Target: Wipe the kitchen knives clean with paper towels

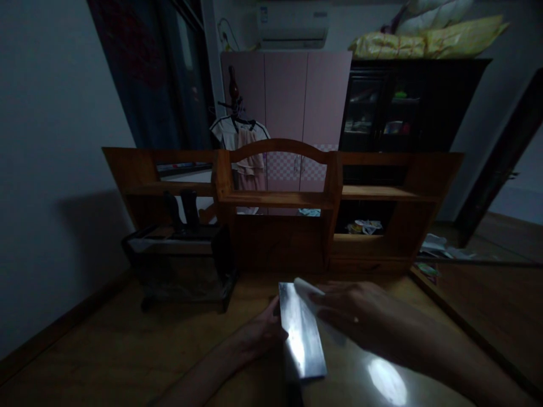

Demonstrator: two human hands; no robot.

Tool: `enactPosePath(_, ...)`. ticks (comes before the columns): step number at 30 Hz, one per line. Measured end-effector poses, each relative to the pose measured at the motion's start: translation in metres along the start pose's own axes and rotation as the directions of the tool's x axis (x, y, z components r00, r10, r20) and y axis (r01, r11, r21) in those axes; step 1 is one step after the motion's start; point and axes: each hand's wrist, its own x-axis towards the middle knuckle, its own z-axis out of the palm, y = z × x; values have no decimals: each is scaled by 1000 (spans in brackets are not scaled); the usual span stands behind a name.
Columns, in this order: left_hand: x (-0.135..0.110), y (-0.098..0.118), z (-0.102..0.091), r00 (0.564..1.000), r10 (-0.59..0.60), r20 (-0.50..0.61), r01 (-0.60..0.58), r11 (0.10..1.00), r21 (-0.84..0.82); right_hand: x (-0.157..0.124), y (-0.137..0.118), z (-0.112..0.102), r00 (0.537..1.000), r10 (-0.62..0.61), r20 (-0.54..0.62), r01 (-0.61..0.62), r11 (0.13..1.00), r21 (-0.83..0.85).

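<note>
A wide steel cleaver blade [302, 330] lies flat above the wooden desk [127, 356], shining in the dim light. My left hand [261, 333] is closed on the blade's left edge and holds it. My right hand [360, 322] comes in from the right with its fingers pressed on a white cloth or tissue [306, 289] that rests against the blade's far right corner. The handle of the cleaver is hidden at the bottom of the view.
A black knife block rack [182, 249] with two dark handles stands at the left back of the desk. A wooden shelf unit [280, 198] runs along the desk's far edge. Behind it are a pink wardrobe [292, 96] and a dark cabinet [407, 107].
</note>
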Motion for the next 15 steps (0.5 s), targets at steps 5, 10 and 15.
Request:
enactPosePath(5, 1, -3, 0, 999, 21, -31, -23, 998, -52, 1, 71, 100, 990, 82, -116, -62, 983, 170)
enactPosePath(10, 1, -7, -5, 999, -4, -51, 1, 998, -60, 0, 69, 141, 999, 32, -42, -19, 962, 271)
enactPosePath(15, 6, -9, -12, 999, -7, -43, 5, 999, -54, 5, 82, 160, 1000, -5, 7, 3, 982, 188)
